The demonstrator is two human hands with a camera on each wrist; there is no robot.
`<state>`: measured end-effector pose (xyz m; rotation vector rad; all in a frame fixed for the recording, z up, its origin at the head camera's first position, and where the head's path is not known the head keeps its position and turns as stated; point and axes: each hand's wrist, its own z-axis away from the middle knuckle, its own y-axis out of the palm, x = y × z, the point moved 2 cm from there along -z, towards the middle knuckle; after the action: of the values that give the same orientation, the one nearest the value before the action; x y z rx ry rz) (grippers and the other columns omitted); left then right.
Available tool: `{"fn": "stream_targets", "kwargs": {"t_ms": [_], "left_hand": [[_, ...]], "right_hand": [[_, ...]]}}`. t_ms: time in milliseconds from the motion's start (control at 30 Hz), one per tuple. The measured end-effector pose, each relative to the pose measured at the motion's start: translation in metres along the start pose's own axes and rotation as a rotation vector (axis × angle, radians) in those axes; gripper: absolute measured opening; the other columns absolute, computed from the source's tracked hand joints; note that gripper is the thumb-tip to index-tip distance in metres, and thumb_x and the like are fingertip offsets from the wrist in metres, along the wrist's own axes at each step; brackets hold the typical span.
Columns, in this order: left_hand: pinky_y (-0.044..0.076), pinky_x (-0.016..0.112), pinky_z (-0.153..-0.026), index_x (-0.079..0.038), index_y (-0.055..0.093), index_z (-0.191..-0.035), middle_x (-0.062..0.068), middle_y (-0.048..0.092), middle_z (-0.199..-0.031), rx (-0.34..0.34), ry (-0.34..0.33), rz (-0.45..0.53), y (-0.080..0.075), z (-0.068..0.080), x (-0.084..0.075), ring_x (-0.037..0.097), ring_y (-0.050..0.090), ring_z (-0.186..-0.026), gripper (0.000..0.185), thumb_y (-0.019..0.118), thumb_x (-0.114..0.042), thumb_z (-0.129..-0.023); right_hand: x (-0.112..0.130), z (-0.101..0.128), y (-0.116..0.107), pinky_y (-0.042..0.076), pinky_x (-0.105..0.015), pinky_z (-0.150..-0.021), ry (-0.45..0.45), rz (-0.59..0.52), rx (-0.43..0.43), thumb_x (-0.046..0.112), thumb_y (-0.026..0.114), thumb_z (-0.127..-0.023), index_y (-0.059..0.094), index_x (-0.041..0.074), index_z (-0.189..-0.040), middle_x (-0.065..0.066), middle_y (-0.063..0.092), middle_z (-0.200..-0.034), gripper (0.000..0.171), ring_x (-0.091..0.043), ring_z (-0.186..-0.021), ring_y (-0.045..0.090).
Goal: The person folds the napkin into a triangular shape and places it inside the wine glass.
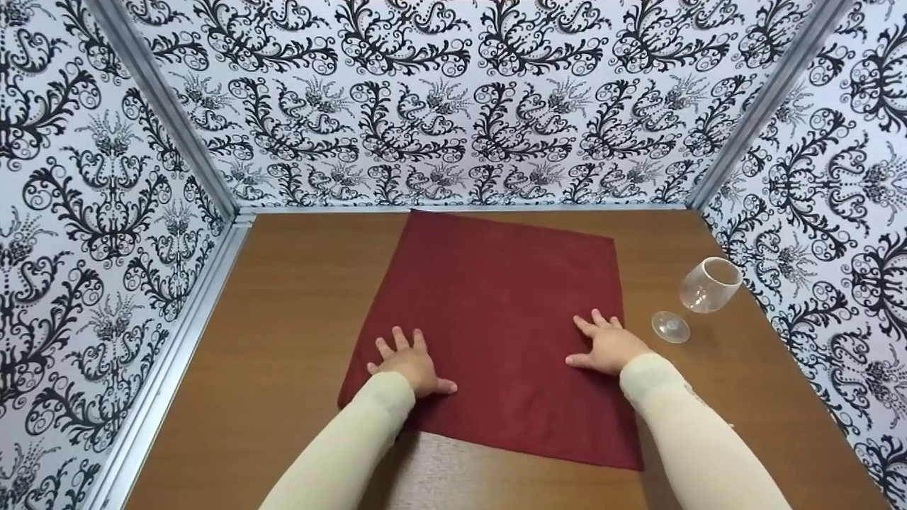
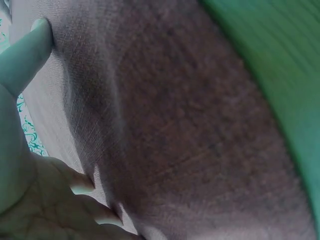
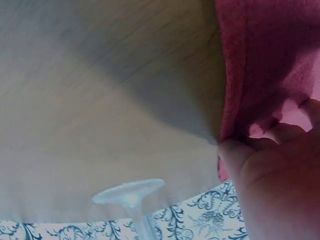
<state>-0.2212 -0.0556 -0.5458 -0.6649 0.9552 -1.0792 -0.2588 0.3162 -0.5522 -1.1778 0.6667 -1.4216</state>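
A dark red cloth napkin (image 1: 496, 319) lies spread flat on the wooden table, turned slightly askew, with faint wrinkles near its front edge. My left hand (image 1: 409, 365) rests on its front left part, fingers spread and straight, palm down. In the left wrist view the thumb and fingertips touch the cloth (image 2: 165, 100), which ripples beside them. My right hand (image 1: 606, 346) rests on the right part of the napkin, fingers spread. In the right wrist view its little-finger side lies at the hemmed edge of the cloth (image 3: 270, 55).
A clear stemmed glass (image 1: 711, 285) stands on the table to the right of the napkin, close to my right hand. Bare wood (image 1: 283, 319) shows left of the cloth. Patterned black-and-white walls (image 1: 439, 106) with metal corner rails enclose the table at the back and sides.
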Motion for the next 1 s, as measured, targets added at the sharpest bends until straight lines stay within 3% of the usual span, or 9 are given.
{"fn": "stream_targets", "kwargs": {"t_ms": [433,1000], "left_hand": [[0.020,0.080,-0.119,-0.013,0.014,-0.170,0.023,-0.001,-0.177,0.023,0.030,-0.014,-0.007,-0.001,0.005,0.055,-0.002,-0.161,0.131,0.088,-0.062,-0.075],[0.017,0.080,-0.120,-0.014,0.018,-0.170,0.022,0.002,-0.177,0.010,0.087,-0.017,-0.018,-0.020,0.015,0.055,-0.001,-0.161,0.127,0.090,-0.058,-0.075]], "right_hand": [[0.003,0.002,0.002,0.036,-0.072,-0.115,0.027,0.026,-0.006,0.063,0.076,-0.087,0.038,0.009,-0.163,-0.038,0.024,-0.166,0.101,-0.069,-0.146,0.027],[0.011,0.004,0.006,0.041,-0.073,-0.111,0.058,0.070,-0.024,0.069,0.072,-0.088,0.039,0.008,-0.163,-0.040,0.025,-0.165,0.102,-0.070,-0.143,0.031]]}}
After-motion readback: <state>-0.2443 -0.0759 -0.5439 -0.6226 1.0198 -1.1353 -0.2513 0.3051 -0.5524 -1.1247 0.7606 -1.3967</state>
